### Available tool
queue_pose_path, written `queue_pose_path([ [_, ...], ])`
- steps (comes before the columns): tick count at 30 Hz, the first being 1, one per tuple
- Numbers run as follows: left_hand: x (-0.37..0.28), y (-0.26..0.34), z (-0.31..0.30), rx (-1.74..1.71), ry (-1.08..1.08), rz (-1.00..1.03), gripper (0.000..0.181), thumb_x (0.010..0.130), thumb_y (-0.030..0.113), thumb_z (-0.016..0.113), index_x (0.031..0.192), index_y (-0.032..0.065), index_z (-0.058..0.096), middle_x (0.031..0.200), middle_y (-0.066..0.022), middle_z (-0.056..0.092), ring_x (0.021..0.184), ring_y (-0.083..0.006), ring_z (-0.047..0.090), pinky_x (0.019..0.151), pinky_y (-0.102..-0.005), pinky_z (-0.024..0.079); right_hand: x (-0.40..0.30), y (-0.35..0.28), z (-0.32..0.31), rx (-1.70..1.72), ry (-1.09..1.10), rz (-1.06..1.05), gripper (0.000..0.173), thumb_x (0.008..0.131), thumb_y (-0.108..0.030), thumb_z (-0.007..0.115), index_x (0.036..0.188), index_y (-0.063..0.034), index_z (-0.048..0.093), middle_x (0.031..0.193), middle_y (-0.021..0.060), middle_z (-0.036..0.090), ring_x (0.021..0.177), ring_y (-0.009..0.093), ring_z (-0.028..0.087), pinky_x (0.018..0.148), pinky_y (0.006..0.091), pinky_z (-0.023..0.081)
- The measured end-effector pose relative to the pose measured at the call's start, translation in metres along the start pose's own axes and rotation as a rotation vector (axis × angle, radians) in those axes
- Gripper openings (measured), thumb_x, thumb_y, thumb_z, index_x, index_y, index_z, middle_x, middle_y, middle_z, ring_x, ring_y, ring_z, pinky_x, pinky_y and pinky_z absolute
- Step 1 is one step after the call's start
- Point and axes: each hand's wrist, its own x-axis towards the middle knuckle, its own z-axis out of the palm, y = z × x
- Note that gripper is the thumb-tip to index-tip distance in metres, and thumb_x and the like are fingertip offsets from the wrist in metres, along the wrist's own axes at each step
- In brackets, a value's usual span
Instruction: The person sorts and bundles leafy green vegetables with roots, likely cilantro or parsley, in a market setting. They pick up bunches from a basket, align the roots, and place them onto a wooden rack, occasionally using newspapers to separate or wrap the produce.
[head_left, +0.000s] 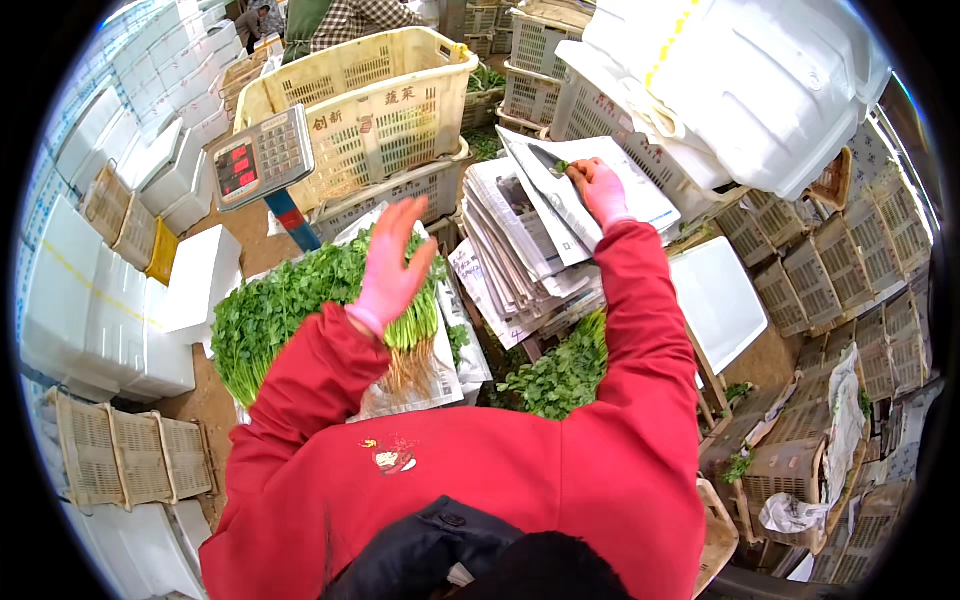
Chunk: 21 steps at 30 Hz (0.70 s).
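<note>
My left hand (395, 262), in a pinkish glove with the fingers spread, is over the right part of a heap of leafy green herbs (300, 289), which looks like cilantro with roots. The heap lies on newspaper (450, 386). My right hand (600, 187), gloved too, is at the top sheets of a stack of newspapers (499, 225). Its fingers are closed around the handle of what looks like a knife (546, 157), whose blade lies along a folded sheet. More green herbs (562, 379) lie below the stack, beside my right sleeve.
A digital scale display (262, 156) on a blue post stands behind the herbs, before a large yellowish plastic crate (375, 97). White foam boxes (742, 82) are piled at the upper right, and others (97, 300) at the left. A person in a checked sleeve (360, 21) stands beyond the crate.
</note>
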Motion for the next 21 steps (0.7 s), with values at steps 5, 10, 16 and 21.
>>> queue_pose_path([
  [5,0.115,0.06,0.041,0.185,-0.08,0.48,0.072,0.079,0.032,0.077,0.143,0.0069,0.053,0.147,-0.018,0.051,0.14,-0.0399,0.042,0.119,-0.0516,0.029,-0.004,-0.037,-0.088,-0.765,-0.083,-0.574,0.007,0.083,-0.023,0.07,0.09,-0.0237,0.073,0.102,-0.0055,0.069,0.105,0.022,0.063,0.086,0.0425,0.049],
  [10,0.148,0.032,0.118,0.309,-0.457,-0.125,0.06,0.087,0.046,0.071,0.138,0.0157,0.058,0.112,-0.0128,0.071,0.109,-0.0325,0.067,0.094,-0.0415,0.051,-0.031,-0.063,-0.117,-0.482,0.53,-0.643,0.02,0.077,-0.016,0.076,0.096,-0.0219,0.073,0.106,-0.0002,0.071,0.101,0.024,0.067,0.095,0.0396,0.05],
  [16,0.121,-0.101,0.163,-0.412,0.103,-0.422,0.039,0.098,0.038,0.064,0.093,-0.0009,0.068,0.077,-0.0176,0.066,0.071,-0.0299,0.06,0.075,-0.0429,0.05,-0.196,0.04,-0.058,1.565,0.37,0.666,0.052,0.098,-0.024,0.06,0.144,-0.0019,0.048,0.138,0.017,0.058,0.126,0.031,0.057,0.11,0.0429,0.044],
  [21,0.099,-0.069,0.203,-1.112,0.139,-0.658,0.048,0.098,0.042,0.061,0.116,-0.0024,0.068,0.107,-0.011,0.07,0.093,-0.0246,0.06,0.091,-0.0374,0.046,-0.238,0.022,-0.035,1.615,0.085,0.601,0.046,0.106,-0.025,0.05,0.142,0.0043,0.049,0.138,0.015,0.061,0.125,0.028,0.06,0.109,0.0424,0.047],
])
